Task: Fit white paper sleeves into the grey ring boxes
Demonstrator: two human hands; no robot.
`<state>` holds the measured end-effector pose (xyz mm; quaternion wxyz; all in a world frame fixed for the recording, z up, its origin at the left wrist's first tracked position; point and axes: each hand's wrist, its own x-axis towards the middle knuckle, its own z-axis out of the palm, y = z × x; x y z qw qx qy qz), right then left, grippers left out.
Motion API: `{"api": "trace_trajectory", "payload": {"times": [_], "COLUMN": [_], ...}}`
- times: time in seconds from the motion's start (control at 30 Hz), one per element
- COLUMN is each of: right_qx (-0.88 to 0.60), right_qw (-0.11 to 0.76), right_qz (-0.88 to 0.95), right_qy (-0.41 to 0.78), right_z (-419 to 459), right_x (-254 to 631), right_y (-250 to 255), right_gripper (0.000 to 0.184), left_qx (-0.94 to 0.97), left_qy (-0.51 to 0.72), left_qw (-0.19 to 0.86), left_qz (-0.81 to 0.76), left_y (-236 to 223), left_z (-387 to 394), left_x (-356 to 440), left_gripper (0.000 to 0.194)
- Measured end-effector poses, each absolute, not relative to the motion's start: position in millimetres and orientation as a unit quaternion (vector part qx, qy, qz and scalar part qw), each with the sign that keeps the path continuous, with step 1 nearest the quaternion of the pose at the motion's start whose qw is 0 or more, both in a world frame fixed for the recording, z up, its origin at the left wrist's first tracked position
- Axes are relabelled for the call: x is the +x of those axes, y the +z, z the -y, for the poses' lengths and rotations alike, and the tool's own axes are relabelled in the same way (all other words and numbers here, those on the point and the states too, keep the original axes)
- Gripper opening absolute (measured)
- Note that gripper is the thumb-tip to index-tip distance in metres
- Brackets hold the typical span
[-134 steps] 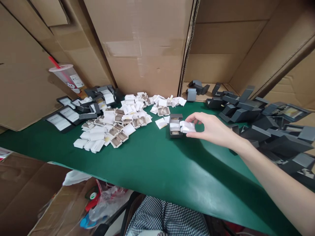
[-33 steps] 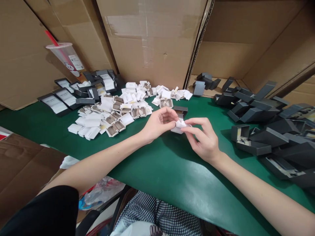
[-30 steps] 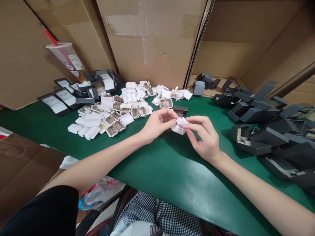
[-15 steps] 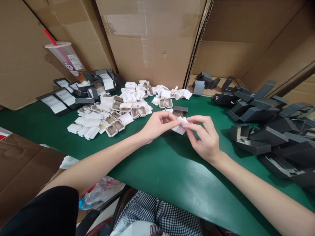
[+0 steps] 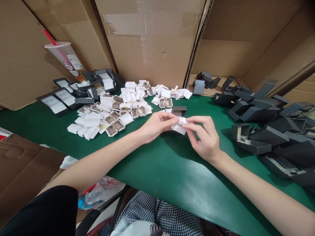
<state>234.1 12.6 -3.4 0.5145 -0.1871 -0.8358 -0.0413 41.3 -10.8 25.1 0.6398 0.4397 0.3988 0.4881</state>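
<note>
My left hand [image 5: 157, 126] and my right hand [image 5: 205, 139] pinch the same small white insert [image 5: 179, 127] between their fingertips, just above the green table mat [image 5: 152, 164]. A small dark grey box [image 5: 179, 110] stands open right behind the insert, partly hidden by my fingers. A pile of white inserts [image 5: 115, 111] lies to the left of my left hand.
Open dark grey boxes [image 5: 261, 121] are heaped at the right. Flat grey lids with white cards [image 5: 61, 98] lie at the back left beside a plastic cup with a red straw [image 5: 65, 55]. Cardboard boxes [image 5: 152, 39] wall the back. A checked cloth [image 5: 159, 216] lies below the table edge.
4.5 s ago only my right hand held the insert by the open box. Since then my left hand joined it; over the last second both hands only shifted the insert slightly.
</note>
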Motion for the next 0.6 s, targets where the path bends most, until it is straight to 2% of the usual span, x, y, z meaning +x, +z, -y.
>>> {"api": "trace_trajectory", "payload": {"times": [0.33,0.47,0.6], "right_qx": [-0.185,-0.188,-0.185], "right_qw": [0.513,0.515,0.515], "right_qz": [0.838,0.836,0.836], "right_qy": [-0.029,0.018,0.034], "right_z": [-12.7,-12.9,-13.7], "right_x": [234.4,234.1,233.8], "right_y": [-3.3,-2.8,-2.8], "right_gripper": [0.032,0.030,0.037], "left_qx": [0.450,0.462,0.462], "left_qy": [0.485,0.495,0.507], "left_qw": [0.624,0.619,0.617], "left_qz": [-0.415,-0.399,-0.386], "left_y": [28.6,29.2,28.3], "left_z": [12.3,13.3,14.1], "left_x": [43.2,45.2,47.2], "left_gripper": [0.015,0.019,0.024]}}
